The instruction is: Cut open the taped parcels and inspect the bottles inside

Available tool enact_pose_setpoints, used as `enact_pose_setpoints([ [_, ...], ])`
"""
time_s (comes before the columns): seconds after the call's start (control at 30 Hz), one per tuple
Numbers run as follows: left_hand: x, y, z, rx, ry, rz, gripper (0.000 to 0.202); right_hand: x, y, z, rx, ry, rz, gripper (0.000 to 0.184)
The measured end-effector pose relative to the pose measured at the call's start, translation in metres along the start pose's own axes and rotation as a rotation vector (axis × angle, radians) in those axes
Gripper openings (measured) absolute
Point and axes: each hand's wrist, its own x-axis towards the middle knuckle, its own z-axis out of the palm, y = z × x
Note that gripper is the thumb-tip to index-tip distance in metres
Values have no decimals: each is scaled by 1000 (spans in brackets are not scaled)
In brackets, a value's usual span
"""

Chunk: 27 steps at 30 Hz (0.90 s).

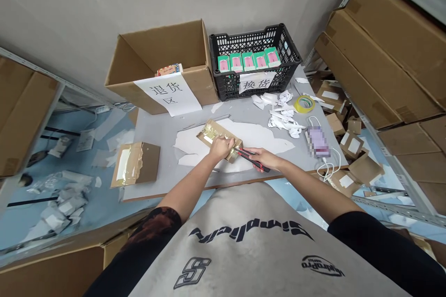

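Note:
A small cardboard box (213, 131) wrapped in shiny tape lies slantwise on a torn white sheet (188, 148) on the grey table. My left hand (222, 147) is closed at the box's near part, its fingers curled on the taped edge. What exactly they pinch there is hidden. In my right hand (266, 158) are red-and-black pliers (249, 154), gripped by the handles. Their tips meet the right end of the box, close to my left fingers; the jaws are too small to make out clearly.
A large open carton (156, 93) and a black crate (258, 65) holding green-and-pink boxes line the back. Another cardboard box (148, 162) stands at the table's left edge. Crumpled paper (285, 118), a tape roll (304, 104) and a cabled phone (318, 141) lie right.

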Motion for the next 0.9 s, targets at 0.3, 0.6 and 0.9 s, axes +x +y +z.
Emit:
enact_pose_setpoints([
  [0.3,4,-3,-1,-48,60,-115,57,3,13,19,-15,157,-81,54],
  [0.6,1,-18,-34,-161,-296,172,43,5,39,33,-84,364,-144,54],
  [0.9,9,-18,-39,-208,-445,77,42,-9,43,30,-155,325,-97,53],
])
